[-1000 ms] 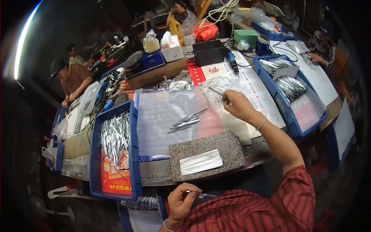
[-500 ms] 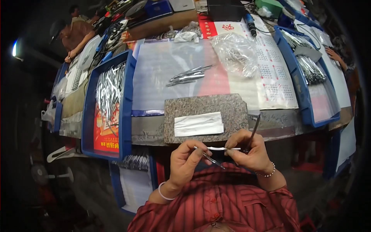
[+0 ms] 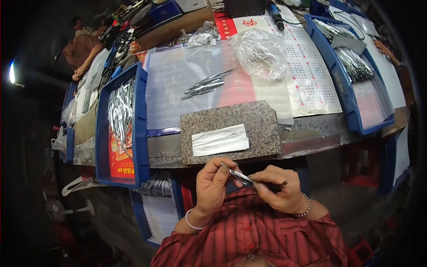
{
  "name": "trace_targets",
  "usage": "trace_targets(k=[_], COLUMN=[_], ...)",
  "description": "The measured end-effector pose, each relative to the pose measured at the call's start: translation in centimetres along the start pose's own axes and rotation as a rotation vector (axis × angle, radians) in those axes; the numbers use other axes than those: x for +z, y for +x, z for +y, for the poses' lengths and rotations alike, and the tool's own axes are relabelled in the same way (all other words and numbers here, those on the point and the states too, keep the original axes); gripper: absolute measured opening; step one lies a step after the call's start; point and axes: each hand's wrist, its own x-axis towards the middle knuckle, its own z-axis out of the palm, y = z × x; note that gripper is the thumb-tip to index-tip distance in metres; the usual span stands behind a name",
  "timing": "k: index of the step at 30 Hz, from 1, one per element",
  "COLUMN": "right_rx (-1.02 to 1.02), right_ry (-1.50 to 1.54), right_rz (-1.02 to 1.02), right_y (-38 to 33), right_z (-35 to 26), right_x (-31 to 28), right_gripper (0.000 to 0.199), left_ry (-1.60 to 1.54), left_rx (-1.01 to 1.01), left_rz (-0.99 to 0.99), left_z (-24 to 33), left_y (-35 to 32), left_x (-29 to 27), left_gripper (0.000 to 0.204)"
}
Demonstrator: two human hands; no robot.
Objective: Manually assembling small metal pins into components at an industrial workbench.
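Note:
Just in front of the stone block's near edge, my left hand (image 3: 213,183) is closed, pinching a slim shiny metal piece (image 3: 241,178) between thumb and fingertips. The piece slants down toward my right hand (image 3: 281,188), whose thumb and fingers are closed at its other end. A whitish strip shows along the metal, though its edges blur into it. A dark thin rod (image 3: 284,183) pokes out from my right fingers; most of it is hidden. Beyond both hands, a folded white cloth or paper (image 3: 220,140) lies on the speckled stone block (image 3: 262,122).
Several slim metal pieces (image 3: 205,84) lie on the plastic-covered table beside a clear plastic bag (image 3: 260,53). Blue trays of metal pieces stand left (image 3: 141,115) and right (image 3: 341,95). A dark power tool (image 3: 275,17) lies at the back. A person (image 3: 82,46) sits far left.
My right hand has moved slightly down and turned; its dark rod, upright before, is now mostly hidden. The white strip no longer stretches level between my hands. The view has tilted slightly.

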Motion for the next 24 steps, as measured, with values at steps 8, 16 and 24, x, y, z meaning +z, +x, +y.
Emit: trace_targets(k=[8, 16, 24], right_rx=[-0.229, -0.235, -0.283], right_ry=[-0.223, -0.185, -0.311], right_rz=[0.011, -0.08, -0.067], right_y=[0.0, -0.1, -0.9], right_z=[1.0, 1.6, 2.4], right_x=[1.1, 2.0, 2.6], right_gripper=[0.035, 0.038, 0.03], left_ry=[0.079, 0.021, 0.01], left_rx=[0.005, -0.024, -0.144], left_rz=[0.01, 0.035, 0.05], left_z=[-0.1, -0.4, -0.6], left_y=[-0.2, -0.5, -0.7], left_x=[0.0, -0.7, -1.5], left_gripper=[0.022, 0.021, 0.021])
